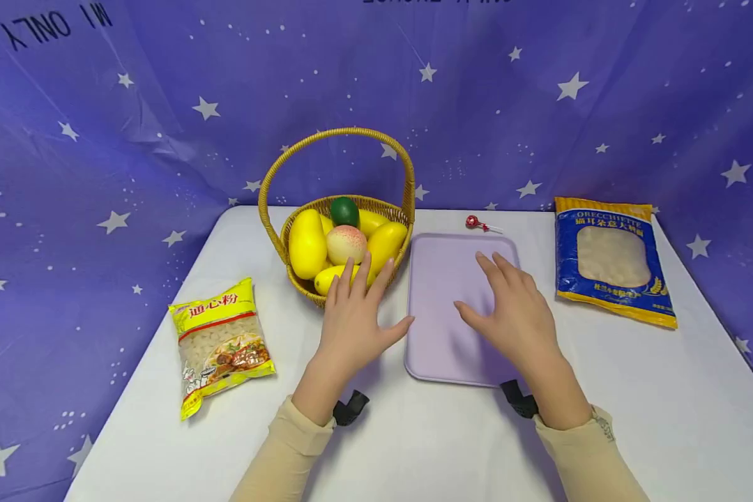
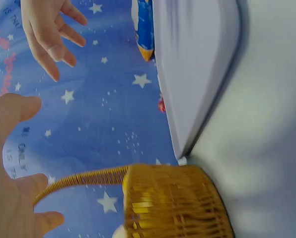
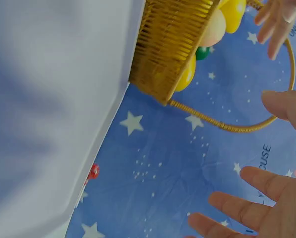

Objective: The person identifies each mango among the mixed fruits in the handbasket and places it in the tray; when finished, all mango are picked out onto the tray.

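Observation:
In the head view my left hand [image 1: 353, 322] hovers in front of a wicker basket [image 1: 268, 222], fingers spread and holding nothing. My right hand [image 1: 516, 315] hangs over the right part of a lilac tray [image 1: 436, 362], its fingers also apart and bare. Inside the basket lie a peach [image 1: 346, 245], a dark green fruit [image 1: 344, 211] and several yellow fruits [image 1: 308, 244]. Both wrist views show the hands in the air, with the basket wall [image 2: 178, 203] below the left one. Fingertips overlap the front yellow fruit in the head view; contact is not visible.
A yellow bag of pasta [image 1: 224, 345] lies on the left of the white table [image 1: 408, 446]. At the right is a blue orecchiette bag [image 1: 613, 261]. Behind the tray sits a red-wrapped lollipop [image 1: 473, 222]. A purple star-patterned cloth [image 1: 477, 139] hangs behind the table.

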Demonstrator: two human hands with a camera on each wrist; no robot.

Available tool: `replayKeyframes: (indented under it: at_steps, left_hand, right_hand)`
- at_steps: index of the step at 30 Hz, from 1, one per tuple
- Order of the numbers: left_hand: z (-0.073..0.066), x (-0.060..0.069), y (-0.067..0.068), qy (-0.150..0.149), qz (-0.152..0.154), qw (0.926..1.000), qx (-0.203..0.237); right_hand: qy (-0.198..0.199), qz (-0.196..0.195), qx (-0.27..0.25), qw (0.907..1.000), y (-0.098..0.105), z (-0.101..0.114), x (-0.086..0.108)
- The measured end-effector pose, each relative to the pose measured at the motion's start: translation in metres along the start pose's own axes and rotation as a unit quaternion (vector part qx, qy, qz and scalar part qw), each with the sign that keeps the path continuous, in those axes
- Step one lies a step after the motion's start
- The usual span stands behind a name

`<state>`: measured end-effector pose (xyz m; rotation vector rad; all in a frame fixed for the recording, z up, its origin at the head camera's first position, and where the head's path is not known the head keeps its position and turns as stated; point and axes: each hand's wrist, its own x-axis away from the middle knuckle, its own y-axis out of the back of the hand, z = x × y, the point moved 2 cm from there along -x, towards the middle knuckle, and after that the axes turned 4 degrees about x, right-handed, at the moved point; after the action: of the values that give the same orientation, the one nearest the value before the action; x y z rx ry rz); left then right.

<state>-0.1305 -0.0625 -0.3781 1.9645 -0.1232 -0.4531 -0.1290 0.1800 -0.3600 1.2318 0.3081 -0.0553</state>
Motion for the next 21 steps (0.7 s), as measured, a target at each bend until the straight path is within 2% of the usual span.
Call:
replayKeyframes:
  at_steps: [6,11,17,21]
  left_hand:
    - [0.017,0.023,-0.002,0.050,-0.010,0.9987,0.010]
    - [0.035,0.031,0.001,0.082,-0.043,0.9951,0.035]
    - [0.057,0.041,-0.002,0.133,-0.072,0.9853,0.081]
    - [0.071,0.041,-0.006,0.154,-0.095,0.9769,0.113]
  right_hand:
    - [0.023,0.009,-0.022,0.9995,-0.012,0.015,0.003]
    - [0.037,0.020,-0.040,0.9983,-0.017,0.028,-0.005]
    - [0.043,0.048,-0.057,0.9963,-0.021,0.039,-0.013]
    - [0.061,0.043,-0.065,0.9951,-0.025,0.049,-0.024]
